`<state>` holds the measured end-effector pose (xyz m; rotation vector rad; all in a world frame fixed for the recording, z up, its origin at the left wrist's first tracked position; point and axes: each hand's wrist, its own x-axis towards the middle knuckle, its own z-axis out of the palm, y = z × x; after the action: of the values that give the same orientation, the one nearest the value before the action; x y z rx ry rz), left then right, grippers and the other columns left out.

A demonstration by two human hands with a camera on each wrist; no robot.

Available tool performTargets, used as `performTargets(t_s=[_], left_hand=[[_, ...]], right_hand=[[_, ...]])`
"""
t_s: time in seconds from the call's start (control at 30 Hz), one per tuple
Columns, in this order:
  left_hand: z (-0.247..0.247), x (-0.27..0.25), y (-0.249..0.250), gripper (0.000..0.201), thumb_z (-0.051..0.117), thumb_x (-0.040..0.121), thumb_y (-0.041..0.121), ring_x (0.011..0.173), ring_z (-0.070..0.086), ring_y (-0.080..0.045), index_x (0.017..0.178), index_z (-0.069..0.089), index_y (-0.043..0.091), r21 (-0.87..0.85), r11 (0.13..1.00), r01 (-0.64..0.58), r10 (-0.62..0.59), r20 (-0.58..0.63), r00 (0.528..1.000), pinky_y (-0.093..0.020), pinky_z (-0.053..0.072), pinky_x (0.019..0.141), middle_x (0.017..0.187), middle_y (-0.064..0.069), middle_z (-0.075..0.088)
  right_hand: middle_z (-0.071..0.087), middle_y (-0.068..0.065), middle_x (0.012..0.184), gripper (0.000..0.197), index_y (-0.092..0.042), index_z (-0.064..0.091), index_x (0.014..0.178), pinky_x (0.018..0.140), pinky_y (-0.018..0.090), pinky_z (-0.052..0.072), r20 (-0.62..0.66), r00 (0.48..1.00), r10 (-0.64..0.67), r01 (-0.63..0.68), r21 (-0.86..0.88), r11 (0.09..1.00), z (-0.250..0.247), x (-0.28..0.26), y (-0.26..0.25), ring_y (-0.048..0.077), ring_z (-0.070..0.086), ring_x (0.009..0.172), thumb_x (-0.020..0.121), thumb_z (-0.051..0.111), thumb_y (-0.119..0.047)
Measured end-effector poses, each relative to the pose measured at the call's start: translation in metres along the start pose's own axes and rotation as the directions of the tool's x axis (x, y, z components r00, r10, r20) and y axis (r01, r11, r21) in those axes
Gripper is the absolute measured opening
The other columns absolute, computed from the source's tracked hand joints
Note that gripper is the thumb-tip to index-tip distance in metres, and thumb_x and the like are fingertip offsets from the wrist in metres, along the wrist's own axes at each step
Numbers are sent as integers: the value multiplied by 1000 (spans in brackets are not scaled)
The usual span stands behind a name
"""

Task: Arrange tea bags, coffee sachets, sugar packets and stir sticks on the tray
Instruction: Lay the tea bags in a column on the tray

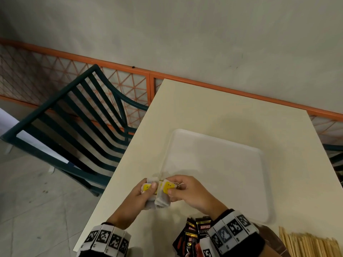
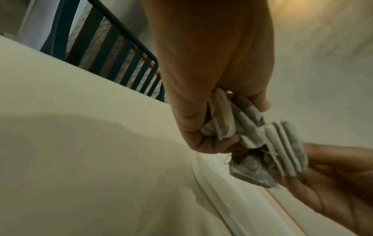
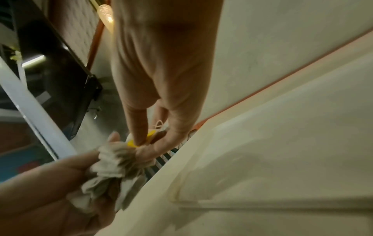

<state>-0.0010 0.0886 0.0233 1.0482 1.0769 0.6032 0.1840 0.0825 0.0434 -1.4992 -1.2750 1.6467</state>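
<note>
Both hands hold a bundle of tea bags (image 1: 161,198) with yellow tags just above the table, at the near left corner of the white tray (image 1: 219,151). My left hand (image 1: 143,195) grips the left part of the bundle (image 2: 224,121), thumb on a yellow tag. My right hand (image 1: 181,190) pinches the right tea bags (image 3: 113,161) and a tag with its string. The left hand (image 3: 50,188) cups the bags from below. The tray (image 3: 282,159) holds nothing. Red and black coffee sachets (image 1: 193,236) lie under my right wrist. Wooden stir sticks (image 1: 308,243) lie at the bottom right.
The cream table (image 1: 213,108) ends close to my left hand, with a dark green slatted chair (image 1: 74,123) beyond that edge. An orange lattice fence (image 1: 130,80) and a grey wall stand behind the table.
</note>
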Motion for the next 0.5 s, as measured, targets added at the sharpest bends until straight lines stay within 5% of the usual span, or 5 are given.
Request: performTargets(t_s=[0.1,0.2,0.3,0.5], left_hand=[[-1,3,2,30,63,82,31,76,66,-9,105,57,13,-59,998,-4,8,68,998,-21,51,62,86,-2,68],[-2,9,5,43,68,70,39,68,62,-5,102,56,13,-100,995,-2,9,75,997,-20,48,58,77,5,66],[-4,21,4,45,63,79,38,88,67,-24,114,56,10,-116,993,4,3,62,998,-37,55,73,99,-10,69],[-4,40,6,32,71,77,29,84,68,-26,106,63,19,-155,988,-15,-10,-157,988,-37,53,74,95,-12,70]], right_hand=[[58,10,84,26,-18,63,101,75,30,58,-117,993,-22,23,11,1000,-3,7,-1,19,63,77,81,67,-1],[62,5,80,22,-15,63,95,75,32,59,-132,991,13,-1,84,996,-8,12,-4,17,64,75,80,67,1],[64,13,91,19,-9,62,96,69,29,59,-134,990,47,-22,182,983,-15,18,-5,21,64,78,81,65,3],[63,6,72,17,-8,60,87,52,17,51,-326,939,109,-47,194,980,-52,48,-4,9,60,53,78,68,4]])
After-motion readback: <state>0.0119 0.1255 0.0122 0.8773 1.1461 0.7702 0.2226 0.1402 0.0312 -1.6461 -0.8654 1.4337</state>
